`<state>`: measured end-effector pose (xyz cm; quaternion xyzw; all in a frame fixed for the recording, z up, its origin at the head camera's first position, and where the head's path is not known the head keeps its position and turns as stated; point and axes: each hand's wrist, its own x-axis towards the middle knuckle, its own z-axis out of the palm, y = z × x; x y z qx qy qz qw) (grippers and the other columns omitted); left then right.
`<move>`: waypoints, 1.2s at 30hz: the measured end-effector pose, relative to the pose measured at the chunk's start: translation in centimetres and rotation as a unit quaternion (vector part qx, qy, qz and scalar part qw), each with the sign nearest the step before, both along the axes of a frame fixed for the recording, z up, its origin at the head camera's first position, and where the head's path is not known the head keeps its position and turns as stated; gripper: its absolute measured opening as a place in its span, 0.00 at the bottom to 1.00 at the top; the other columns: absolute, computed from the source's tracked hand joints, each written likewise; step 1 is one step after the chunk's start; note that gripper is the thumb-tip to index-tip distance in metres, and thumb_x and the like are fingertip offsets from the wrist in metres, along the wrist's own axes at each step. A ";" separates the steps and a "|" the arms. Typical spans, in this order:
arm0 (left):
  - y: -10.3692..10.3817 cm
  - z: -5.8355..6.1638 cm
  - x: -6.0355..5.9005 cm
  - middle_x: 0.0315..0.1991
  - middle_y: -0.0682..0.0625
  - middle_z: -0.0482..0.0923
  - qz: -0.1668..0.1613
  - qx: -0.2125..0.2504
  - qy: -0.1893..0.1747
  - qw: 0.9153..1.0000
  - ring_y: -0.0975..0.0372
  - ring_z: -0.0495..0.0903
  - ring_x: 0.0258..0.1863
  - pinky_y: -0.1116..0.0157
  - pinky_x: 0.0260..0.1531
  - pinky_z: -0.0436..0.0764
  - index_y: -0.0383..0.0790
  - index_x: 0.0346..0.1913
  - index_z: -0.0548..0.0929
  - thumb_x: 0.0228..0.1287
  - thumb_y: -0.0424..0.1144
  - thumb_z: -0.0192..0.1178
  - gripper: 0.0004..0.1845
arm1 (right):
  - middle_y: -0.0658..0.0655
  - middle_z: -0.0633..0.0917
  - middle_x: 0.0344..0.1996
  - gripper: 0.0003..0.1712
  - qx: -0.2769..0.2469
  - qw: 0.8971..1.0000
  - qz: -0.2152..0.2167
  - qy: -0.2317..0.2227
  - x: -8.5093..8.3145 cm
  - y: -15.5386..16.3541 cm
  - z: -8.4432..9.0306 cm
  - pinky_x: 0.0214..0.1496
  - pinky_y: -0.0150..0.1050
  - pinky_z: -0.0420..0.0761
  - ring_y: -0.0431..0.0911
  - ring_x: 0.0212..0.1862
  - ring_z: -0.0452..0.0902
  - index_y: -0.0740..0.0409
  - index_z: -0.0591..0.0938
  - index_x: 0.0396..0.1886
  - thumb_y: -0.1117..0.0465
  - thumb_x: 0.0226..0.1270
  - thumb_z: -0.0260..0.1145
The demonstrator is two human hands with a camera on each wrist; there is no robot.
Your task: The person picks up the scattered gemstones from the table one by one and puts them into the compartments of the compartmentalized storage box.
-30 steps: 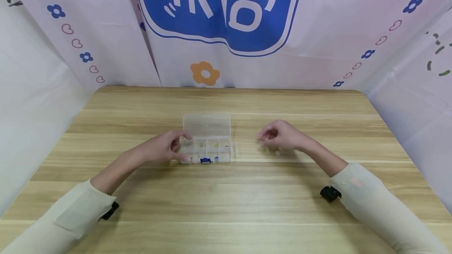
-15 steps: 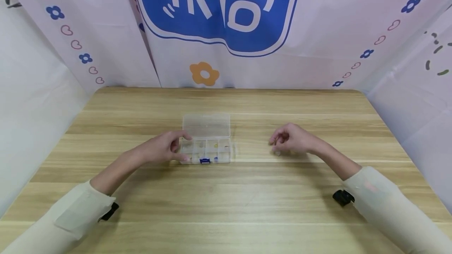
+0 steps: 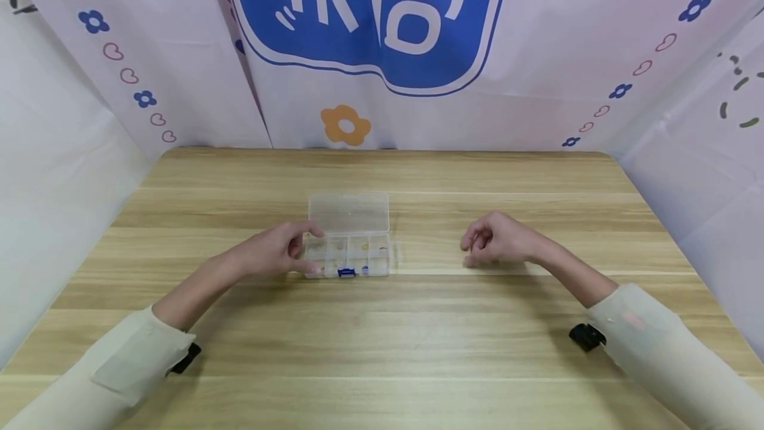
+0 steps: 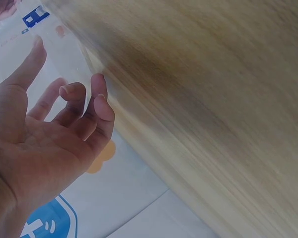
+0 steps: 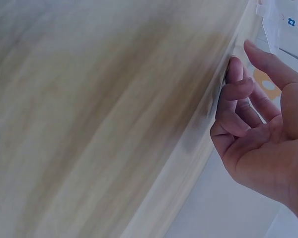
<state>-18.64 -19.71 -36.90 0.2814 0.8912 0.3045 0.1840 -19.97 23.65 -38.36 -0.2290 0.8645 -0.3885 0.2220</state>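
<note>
In the head view a clear plastic compartment box lies on the table with its lid folded back. A blue latch sits on its front edge. Tiny yellow, reddish and blue pieces show in some compartments, too small to identify. My left hand holds the box by its left end, thumb at the front and index finger at the back. Right of the box, my right hand is low over the table, fingers bent, thumb and index tips apart. In the right wrist view a pale, small, roundish thing shows near those tips, partly hidden.
The wooden table runs back to a printed cloth with a blue emblem. White cloth also hangs at both sides. Black wrist devices sit under the sleeves.
My right hand has moved right and slightly toward me, its thumb now covering the small pale thing seen on the table earlier. The left hand and the box have stayed in place.
</note>
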 end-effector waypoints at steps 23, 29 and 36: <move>-0.3 -0.4 -0.1 0.22 0.54 0.64 -0.001 0.038 -0.007 0.999 0.63 0.64 0.23 0.67 0.28 0.67 0.24 0.61 0.76 0.62 0.38 0.76 0.31 | 0.51 0.84 0.26 0.05 0.009 0.999 0.025 0.028 0.1 -0.3 0.0 0.29 0.31 0.75 0.41 0.28 0.75 0.63 0.86 0.29 0.73 0.61 0.74; -0.3 -0.7 -0.2 0.22 0.54 0.64 -0.004 0.051 -0.002 0.999 0.64 0.64 0.23 0.67 0.28 0.68 0.23 0.60 0.77 0.61 0.36 0.76 0.30 | 0.51 0.84 0.27 0.07 0.015 0.999 0.015 0.034 0.0 -0.5 0.1 0.31 0.32 0.76 0.43 0.30 0.76 0.59 0.86 0.28 0.73 0.61 0.74; -0.4 -0.7 -0.1 0.22 0.55 0.63 -0.002 0.056 -0.002 0.998 0.64 0.63 0.23 0.67 0.30 0.68 0.23 0.60 0.76 0.61 0.35 0.76 0.30 | 0.51 0.85 0.25 0.05 0.020 0.998 -0.014 0.050 -0.1 -1.0 0.2 0.31 0.32 0.76 0.43 0.29 0.76 0.61 0.87 0.28 0.72 0.58 0.76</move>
